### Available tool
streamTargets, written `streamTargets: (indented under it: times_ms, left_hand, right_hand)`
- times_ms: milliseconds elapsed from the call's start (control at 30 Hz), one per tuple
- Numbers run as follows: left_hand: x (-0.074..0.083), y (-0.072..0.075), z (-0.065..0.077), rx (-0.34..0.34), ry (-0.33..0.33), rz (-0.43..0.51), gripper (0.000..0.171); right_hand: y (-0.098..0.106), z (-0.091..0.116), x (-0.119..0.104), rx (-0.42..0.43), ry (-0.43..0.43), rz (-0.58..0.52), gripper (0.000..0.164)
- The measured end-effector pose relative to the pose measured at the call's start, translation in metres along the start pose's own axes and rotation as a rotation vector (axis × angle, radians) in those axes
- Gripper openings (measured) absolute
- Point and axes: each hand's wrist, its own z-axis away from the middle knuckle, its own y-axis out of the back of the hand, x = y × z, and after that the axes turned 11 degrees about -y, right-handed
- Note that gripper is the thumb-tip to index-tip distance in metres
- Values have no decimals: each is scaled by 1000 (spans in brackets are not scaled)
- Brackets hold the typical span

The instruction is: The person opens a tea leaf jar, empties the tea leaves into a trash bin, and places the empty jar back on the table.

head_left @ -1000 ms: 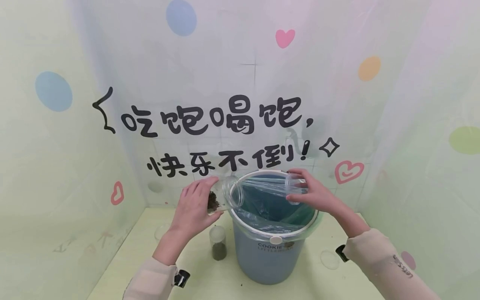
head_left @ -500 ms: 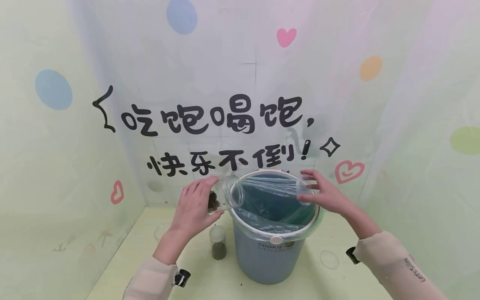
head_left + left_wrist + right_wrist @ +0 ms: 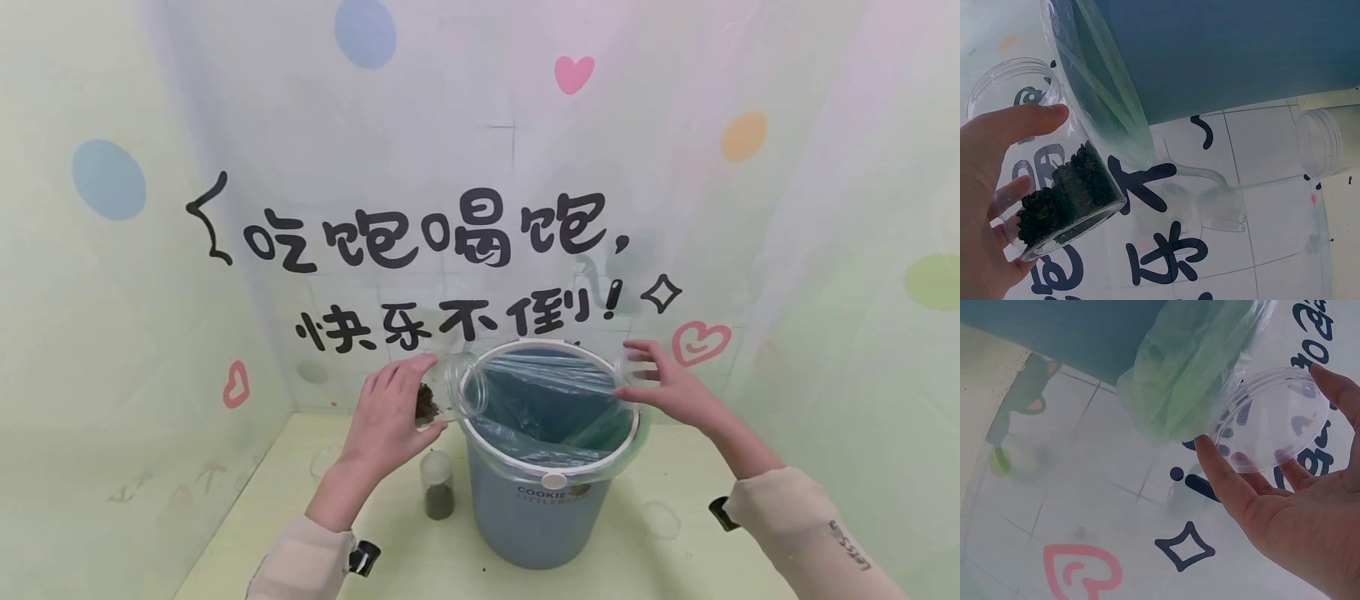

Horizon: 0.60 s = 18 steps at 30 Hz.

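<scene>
My left hand (image 3: pixel 386 412) grips a transparent jar (image 3: pixel 467 385) lying nearly on its side, its open mouth over the left rim of a blue bin (image 3: pixel 540 521). Dark, crumbly dried leaves (image 3: pixel 1066 194) sit inside toward the jar's base. A transparent round lid (image 3: pixel 1279 419) is held by its edge between the thumb and fingers of my right hand (image 3: pixel 678 392), at the bin's right rim. Thin plastic liner (image 3: pixel 525 433) drapes inside the bin and over its edge.
Left of the bin, a second transparent jar (image 3: pixel 437 485) with dark contents stands on the pale table (image 3: pixel 360 558). One transparent disc (image 3: pixel 662 521) lies right of the bin; another round transparent piece (image 3: pixel 324 462) is at the left. A printed curtain (image 3: pixel 420 150) hangs behind.
My right hand has moved to the right with the lid, from over the bin's opening to its right rim. The left hand and the tilted jar have stayed in place.
</scene>
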Motion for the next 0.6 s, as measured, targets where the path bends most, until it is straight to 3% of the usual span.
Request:
streamTargets:
  times_ms: [600]
  left_hand:
    - [0,0,0,-5,4,6,94]
  right_hand:
    - [14,10,31,19,-57,23,79]
